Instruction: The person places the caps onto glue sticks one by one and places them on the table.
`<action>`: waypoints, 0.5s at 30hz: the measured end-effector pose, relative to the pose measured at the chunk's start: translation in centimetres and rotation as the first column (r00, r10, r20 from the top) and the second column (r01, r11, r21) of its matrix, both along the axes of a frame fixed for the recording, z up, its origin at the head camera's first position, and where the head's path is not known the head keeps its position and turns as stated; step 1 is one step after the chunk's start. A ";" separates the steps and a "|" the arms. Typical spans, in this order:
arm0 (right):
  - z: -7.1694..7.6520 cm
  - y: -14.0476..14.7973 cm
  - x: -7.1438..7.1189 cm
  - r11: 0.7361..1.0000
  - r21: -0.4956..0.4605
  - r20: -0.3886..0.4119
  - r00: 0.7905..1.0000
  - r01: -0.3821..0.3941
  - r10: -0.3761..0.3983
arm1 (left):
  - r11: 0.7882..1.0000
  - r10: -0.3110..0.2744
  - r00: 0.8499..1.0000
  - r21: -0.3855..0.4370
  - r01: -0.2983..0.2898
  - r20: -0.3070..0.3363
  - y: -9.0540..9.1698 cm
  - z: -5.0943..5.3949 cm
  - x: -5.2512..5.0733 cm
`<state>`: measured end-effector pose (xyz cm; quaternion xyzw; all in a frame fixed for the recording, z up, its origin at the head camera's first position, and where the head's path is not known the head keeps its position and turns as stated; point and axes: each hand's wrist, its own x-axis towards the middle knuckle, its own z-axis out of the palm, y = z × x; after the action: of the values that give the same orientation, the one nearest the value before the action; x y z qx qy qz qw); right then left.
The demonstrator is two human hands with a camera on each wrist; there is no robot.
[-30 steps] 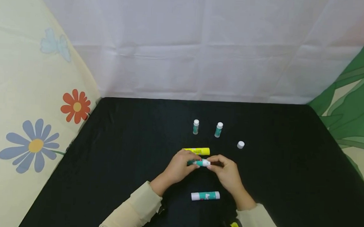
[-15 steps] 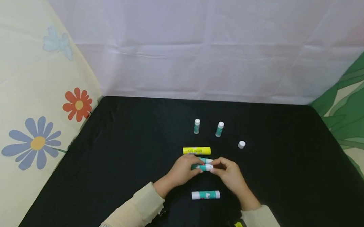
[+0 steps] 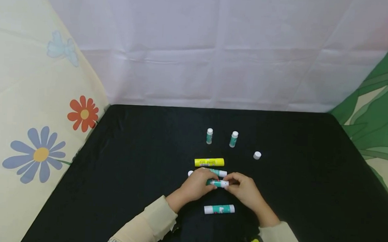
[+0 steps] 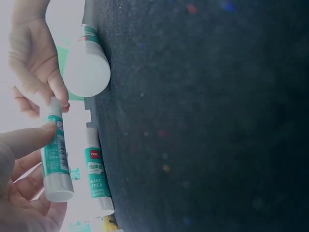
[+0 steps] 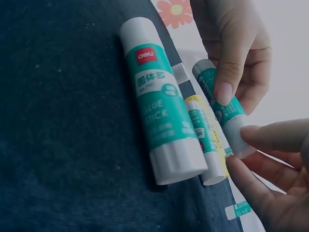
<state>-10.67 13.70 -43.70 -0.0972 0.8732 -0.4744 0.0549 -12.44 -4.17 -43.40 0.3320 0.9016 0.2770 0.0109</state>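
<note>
My left hand (image 3: 196,184) grips a green-and-white glue stick (image 3: 216,183) around its body, thumb on the label in the left wrist view. My right hand (image 3: 245,189) pinches the white end of that same stick between thumb and finger, clearly so in the right wrist view. It is held above the cloth, roughly level. Just behind it lies a second glue stick (image 3: 221,173), partly covered by the left hand; the left wrist view shows its label (image 4: 96,169). Nearer the person lies a larger glue stick (image 5: 161,101), with a red logo.
A yellow glue stick (image 3: 209,162) lies beyond the hands. Two small glue sticks (image 3: 209,136) stand upright farther back. A loose white cap (image 3: 257,155) sits at the right. Something small and white (image 3: 190,173) shows beside the left hand. Black cloth (image 3: 141,140) covers the table.
Both hands have come slightly toward the person with the glue stick. The glue stick lying behind it has come into view, as has the white piece left of the left hand.
</note>
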 end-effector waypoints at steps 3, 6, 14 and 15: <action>-0.2 0.0 0.1 1.000 0.012 -0.005 1.000 -0.017 0.017 | 1.000 -0.010 1.000 -0.016 0.010 0.013 0.0 -0.1 0.1; -0.3 0.1 0.1 0.999 0.020 -0.029 0.999 -0.026 0.026 | 1.000 -0.014 1.000 -0.027 0.015 0.028 0.0 -0.1 0.1; -0.5 0.5 0.2 0.998 0.051 -0.077 0.997 -0.024 0.028 | 0.999 -0.005 0.999 -0.051 0.007 0.047 -0.3 0.1 0.0; -0.5 0.6 0.2 0.998 0.056 -0.080 0.996 -0.024 0.028 | 0.999 -0.002 0.999 -0.054 0.005 0.045 -0.3 0.1 0.0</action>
<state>-10.50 14.25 -44.22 -0.1263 0.8860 -0.4453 0.0282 -12.44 -4.52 -43.30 0.3268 0.9078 0.2598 0.0406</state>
